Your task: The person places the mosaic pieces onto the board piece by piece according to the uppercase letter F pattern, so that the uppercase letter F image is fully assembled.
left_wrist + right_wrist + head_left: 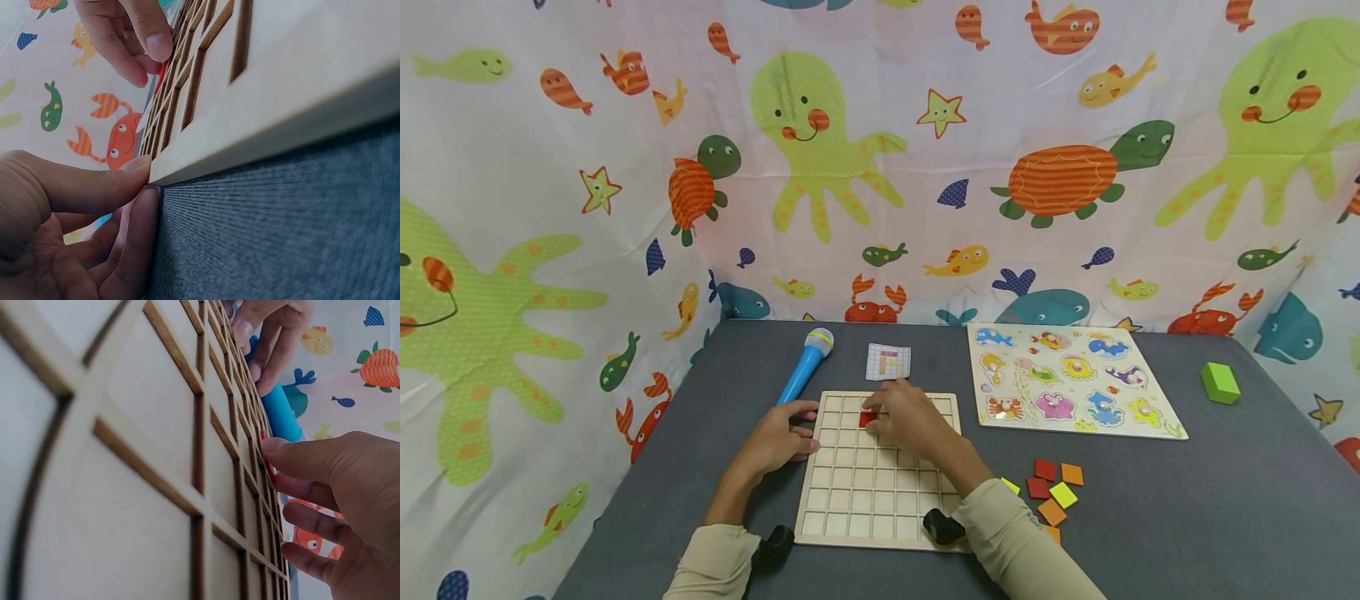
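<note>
A wooden grid board [850,543] with square cells lies flat on the grey table. At its upper left edge, my left hand [775,442] pinches the rim between thumb and finger; the left wrist view shows this grip close up. My right hand [910,417] reaches over the upper part of the grid. Its thumb and finger hold a red square tile [269,467] at a cell near the top, seen in the right wrist view. The fingers partly cover that tile.
A blue toy microphone [805,367] lies left of a small printed pattern card [887,362]. At the right are a sea-animal puzzle board [1015,387] and a green block [1220,382]. Several loose red, orange and yellow tiles [1051,512] lie beside the right forearm.
</note>
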Tool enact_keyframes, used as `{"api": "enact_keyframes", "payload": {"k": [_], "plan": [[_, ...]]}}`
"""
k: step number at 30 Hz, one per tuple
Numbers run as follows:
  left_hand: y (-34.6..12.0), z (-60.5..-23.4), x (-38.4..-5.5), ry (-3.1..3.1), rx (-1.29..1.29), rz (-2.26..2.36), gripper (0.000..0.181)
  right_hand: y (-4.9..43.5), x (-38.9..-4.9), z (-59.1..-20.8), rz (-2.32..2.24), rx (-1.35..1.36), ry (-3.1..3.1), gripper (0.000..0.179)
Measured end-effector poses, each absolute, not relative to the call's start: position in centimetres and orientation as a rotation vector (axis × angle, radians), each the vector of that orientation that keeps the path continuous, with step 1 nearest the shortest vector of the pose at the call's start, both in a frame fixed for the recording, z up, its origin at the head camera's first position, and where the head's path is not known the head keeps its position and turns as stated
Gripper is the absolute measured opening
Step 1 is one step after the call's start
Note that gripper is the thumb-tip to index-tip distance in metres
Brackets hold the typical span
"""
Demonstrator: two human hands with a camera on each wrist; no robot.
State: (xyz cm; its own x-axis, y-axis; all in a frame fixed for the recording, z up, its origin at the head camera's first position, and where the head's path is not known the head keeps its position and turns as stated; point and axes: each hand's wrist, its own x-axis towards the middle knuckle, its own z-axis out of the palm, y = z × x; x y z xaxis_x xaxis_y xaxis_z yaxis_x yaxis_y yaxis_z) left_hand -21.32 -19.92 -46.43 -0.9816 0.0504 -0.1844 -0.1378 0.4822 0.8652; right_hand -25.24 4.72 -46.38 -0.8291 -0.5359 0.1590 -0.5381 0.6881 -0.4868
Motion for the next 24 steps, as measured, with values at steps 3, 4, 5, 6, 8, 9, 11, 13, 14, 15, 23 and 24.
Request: {"api": "enact_keyframes", "payload": {"k": [3,4,5,6,8,9,11,13,14,15,23,24], "plan": [[-19.8,-46.5,-21.4,2.545,-0.082,1.507,0.062,4.9,-25.1,-46.1,0.873,0.915,-2.91,0.029],[-19.8,-46.5,-21.4,2.55,-0.073,1.504,0.062,5.0,-25.0,-46.0,0.887,0.916,-2.92,0.029],[-19.8,-46.5,-21.4,2.552,-0.074,1.503,0.061,5.0,-25.0,-45.9,0.905,0.913,-2.932,0.03],[-19.8,-46.5,-21.4,2.552,-0.072,1.504,0.061,5.1,-24.9,-45.8,0.919,0.916,-2.94,0.031],[-19.8,-46.5,-21.4,2.552,-0.067,1.504,0.062,5.3,-24.8,-45.6,0.945,0.922,-2.949,0.032],[-19.8,-46.5,-21.4,2.553,-0.065,1.503,0.062,5.5,-24.7,-45.6,0.956,0.93,-2.948,0.032],[-19.8,-46.5,-21.3,2.552,-0.069,1.503,0.062,5.8,-24.6,-45.5,0.966,0.946,-2.941,0.032],[-19.9,-46.5,-21.3,2.556,-0.064,1.5,0.062,6.1,-24.4,-45.3,0.981,0.966,-2.924,0.031],[-19.9,-46.5,-21.3,2.557,-0.061,1.498,0.062,6.3,-24.4,-45.2,0.988,0.977,-2.916,0.031],[-19.9,-46.5,-21.3,2.558,-0.061,1.497,0.062,6.5,-24.3,-45.2,0.994,0.986,-2.907,0.03],[-19.9,-46.4,-21.3,2.559,-0.037,1.493,0.064,8.7,-23.2,-44.6,1.025,1.005,-2.879,0.031],[-19.9,-46.5,-21.4,2.562,-0.044,1.488,0.064,9.1,-23.1,-44.5,1.021,1.004,-2.882,0.032]]}}
